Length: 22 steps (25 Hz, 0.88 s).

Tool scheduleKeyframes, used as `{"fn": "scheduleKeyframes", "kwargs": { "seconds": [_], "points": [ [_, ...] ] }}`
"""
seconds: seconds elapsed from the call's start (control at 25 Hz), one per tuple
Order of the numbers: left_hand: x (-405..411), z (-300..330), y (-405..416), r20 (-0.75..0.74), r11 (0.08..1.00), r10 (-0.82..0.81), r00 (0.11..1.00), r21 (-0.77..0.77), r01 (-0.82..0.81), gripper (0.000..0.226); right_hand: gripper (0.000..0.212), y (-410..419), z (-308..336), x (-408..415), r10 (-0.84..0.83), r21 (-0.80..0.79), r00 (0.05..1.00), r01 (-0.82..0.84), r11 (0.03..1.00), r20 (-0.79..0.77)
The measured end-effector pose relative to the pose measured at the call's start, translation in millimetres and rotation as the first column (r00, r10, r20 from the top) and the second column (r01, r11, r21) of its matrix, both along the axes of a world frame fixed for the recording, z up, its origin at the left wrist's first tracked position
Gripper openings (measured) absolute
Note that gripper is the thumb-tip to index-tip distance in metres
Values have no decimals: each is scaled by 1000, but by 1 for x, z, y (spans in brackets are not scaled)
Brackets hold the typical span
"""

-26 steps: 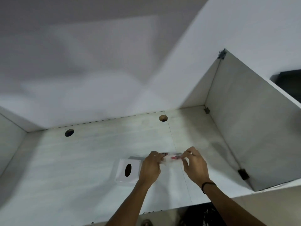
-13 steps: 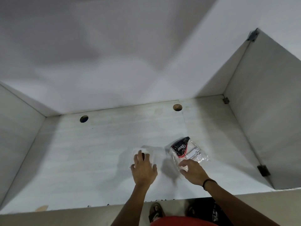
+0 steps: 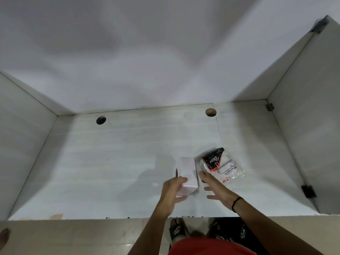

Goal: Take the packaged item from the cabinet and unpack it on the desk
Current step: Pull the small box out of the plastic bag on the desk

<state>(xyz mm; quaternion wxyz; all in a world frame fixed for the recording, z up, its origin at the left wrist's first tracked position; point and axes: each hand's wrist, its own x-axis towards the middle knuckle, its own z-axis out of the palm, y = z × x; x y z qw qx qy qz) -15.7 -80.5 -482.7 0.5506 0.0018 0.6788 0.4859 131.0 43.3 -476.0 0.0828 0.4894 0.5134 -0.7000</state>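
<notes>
A small white box (image 3: 187, 173) stands tilted on the pale desk (image 3: 119, 162), right of centre and near the front edge. My left hand (image 3: 172, 190) grips its lower end, thumb on top and fingers underneath. My right hand (image 3: 217, 188) hovers just to the right of the box with its fingers spread and nothing in it. An empty clear plastic wrapper (image 3: 221, 165) with a black and red "Dove" print lies flat on the desk, touching the box's right side, just beyond my right fingertips.
Two round cable holes (image 3: 101, 120) (image 3: 210, 112) sit along the desk's back edge under a white wall. Upright side panels (image 3: 312, 126) close the desk left and right. My sandalled feet (image 3: 177, 230) show below the front edge.
The wrapper went from between both hands to lying on the desk. My left hand moved from resting flat on the box to gripping and tipping it up. The right hand let go.
</notes>
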Motion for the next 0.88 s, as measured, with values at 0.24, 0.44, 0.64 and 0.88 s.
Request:
{"fn": "scheduleKeyframes", "kwargs": {
  "seconds": [0.24, 0.44, 0.64, 0.88],
  "points": [
    [12, 8, -22, 298, 987, 108, 949, 81, -138, 54, 49, -25, 31, -21, 15, -60, 992, -22, 998, -129],
    [-2, 11, -26, 161, 999, 6, 987, 51, -15, 63, 47, -21, 15, -21, -55, -181, 987, 27, 983, -149],
    [-16, -1, -40, 88, 982, 187, 978, 23, -190, 51, 51, 1, -17, -25, -386, -403, 905, 290, 868, -180],
    [-46, -20, -68, 298, 902, 420, 858, -33, -430, 54, 34, 18, -44, -22, -379, -397, 925, 359, 845, 29]
  ]
}}
